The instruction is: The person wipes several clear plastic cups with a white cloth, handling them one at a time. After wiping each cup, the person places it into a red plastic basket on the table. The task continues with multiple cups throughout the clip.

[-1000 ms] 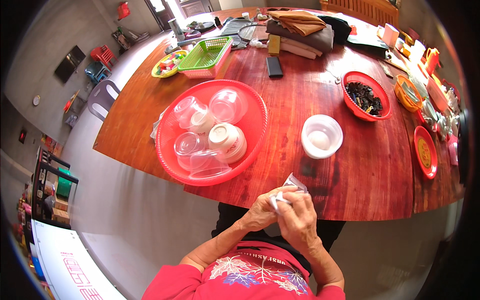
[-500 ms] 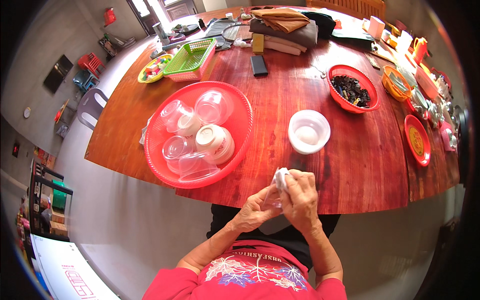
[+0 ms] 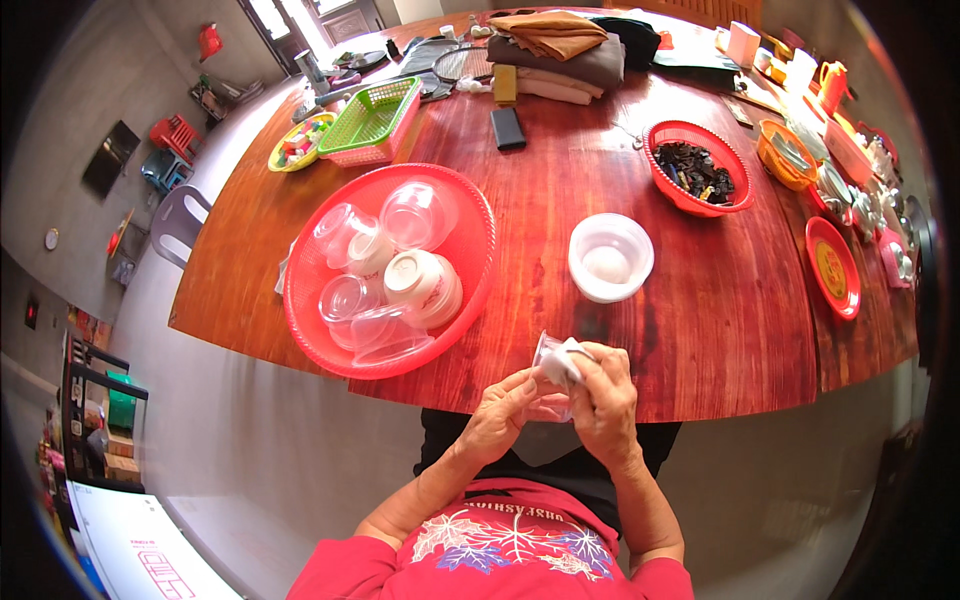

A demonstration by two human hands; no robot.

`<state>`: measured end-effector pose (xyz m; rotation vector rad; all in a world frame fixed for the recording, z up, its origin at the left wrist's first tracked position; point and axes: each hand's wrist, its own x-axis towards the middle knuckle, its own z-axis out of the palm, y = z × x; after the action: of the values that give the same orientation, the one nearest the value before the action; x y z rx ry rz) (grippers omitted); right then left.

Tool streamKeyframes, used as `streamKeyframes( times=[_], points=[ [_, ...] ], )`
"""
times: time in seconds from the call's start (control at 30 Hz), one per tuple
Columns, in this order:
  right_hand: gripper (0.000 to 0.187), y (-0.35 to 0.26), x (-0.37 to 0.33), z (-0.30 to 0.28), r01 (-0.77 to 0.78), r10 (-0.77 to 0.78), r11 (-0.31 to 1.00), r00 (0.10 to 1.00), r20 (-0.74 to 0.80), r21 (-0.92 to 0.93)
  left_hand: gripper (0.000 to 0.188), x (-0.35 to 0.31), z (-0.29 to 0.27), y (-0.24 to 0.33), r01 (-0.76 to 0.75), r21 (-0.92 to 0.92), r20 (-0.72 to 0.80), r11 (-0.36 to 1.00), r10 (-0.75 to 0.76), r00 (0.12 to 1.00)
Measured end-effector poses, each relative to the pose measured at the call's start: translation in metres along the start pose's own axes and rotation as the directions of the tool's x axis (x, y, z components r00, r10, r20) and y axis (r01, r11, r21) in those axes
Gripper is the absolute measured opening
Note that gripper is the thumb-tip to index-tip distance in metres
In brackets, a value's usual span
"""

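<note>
Just past the near edge of the table, my left hand [image 3: 503, 412] is closed around a clear plastic cup [image 3: 550, 405]. My right hand [image 3: 606, 400] pinches a white cloth or tissue [image 3: 563, 362] and presses it against the cup's rim. Part of the cup is hidden behind my fingers. Ahead of my hands stands a white bowl [image 3: 611, 257] with something white and round inside. To the left, a large red basket [image 3: 486, 290] holds several clear plastic cups [image 3: 390, 335] and upturned white bowls [image 3: 425, 283].
A red basket [image 3: 655, 165] of dark pieces stands to the right, near a red plate [image 3: 833, 268]. Behind are a green-and-pink basket [image 3: 370, 120], a black phone-like object [image 3: 508, 129] and folded cloths [image 3: 555, 60]. A grey chair [image 3: 180, 225] stands left of the table.
The cup has turned in my hands and its rim now shows more above my fingers. The white cloth has shifted along it. The whole view has moved slightly.
</note>
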<state>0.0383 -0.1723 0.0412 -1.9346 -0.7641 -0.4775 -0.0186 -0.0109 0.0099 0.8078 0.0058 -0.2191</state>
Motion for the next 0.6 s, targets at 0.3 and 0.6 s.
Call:
streamKeyframes(
  times=[0.3,0.6],
  points=[
    [0.033,-0.011,-0.017,0.003,0.109,-0.103,0.993,0.991,0.090,-0.054,0.021,-0.003,-0.008,-0.012,-0.061,0.120,-0.020,0.991,0.064,0.998],
    [0.028,0.023,0.014,-0.003,-0.169,0.157,0.980,0.981,0.111,0.107,0.017,-0.013,-0.003,-0.005,0.029,0.306,0.111,0.952,-0.066,0.992]
  ],
)
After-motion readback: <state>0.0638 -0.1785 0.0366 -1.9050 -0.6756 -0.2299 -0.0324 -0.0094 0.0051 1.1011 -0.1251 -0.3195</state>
